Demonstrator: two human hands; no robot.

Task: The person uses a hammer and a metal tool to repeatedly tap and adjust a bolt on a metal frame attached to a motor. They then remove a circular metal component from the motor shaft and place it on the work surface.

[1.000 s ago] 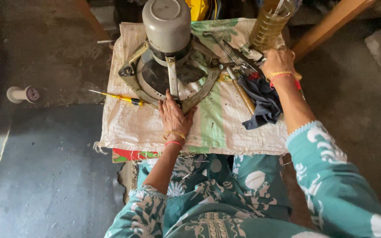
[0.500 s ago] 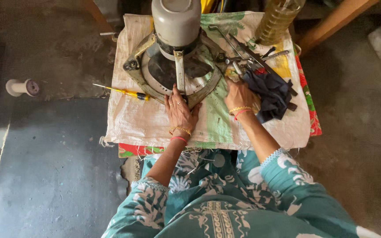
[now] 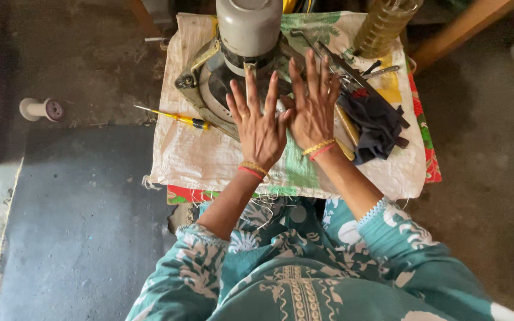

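Informal repair workshop: motor (image 3: 248, 44) beyond the fingers, tools (image 3: 352, 68) just right, screwdriver (image 3: 174, 117) left, concrete floor (image 3: 90, 53).

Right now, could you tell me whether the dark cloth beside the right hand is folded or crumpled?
Crumpled: the dark cloth lies bunched in uneven creases.

A low table (image 3: 174, 160) under woven sacking stands on rough concrete floor (image 3: 78, 65); a dark mat (image 3: 84, 226) lies near left
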